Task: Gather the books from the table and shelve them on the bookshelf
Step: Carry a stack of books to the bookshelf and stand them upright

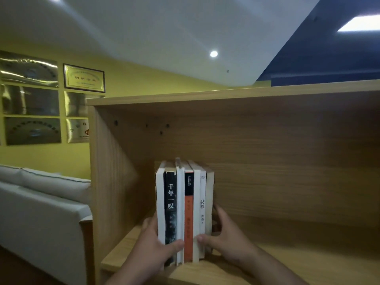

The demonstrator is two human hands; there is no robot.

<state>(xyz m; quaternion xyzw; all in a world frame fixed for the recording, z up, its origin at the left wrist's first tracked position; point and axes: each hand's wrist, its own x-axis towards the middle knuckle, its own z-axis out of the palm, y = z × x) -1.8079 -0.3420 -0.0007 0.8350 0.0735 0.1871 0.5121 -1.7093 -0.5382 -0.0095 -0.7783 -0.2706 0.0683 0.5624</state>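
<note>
A row of books stands upright on the bookshelf board, toward its front left corner. The left hand and right hand clamp the row from either side, with the thumbs across the spines and the fingers mostly hidden beside the books. Several titles are too blurred to read.
</note>
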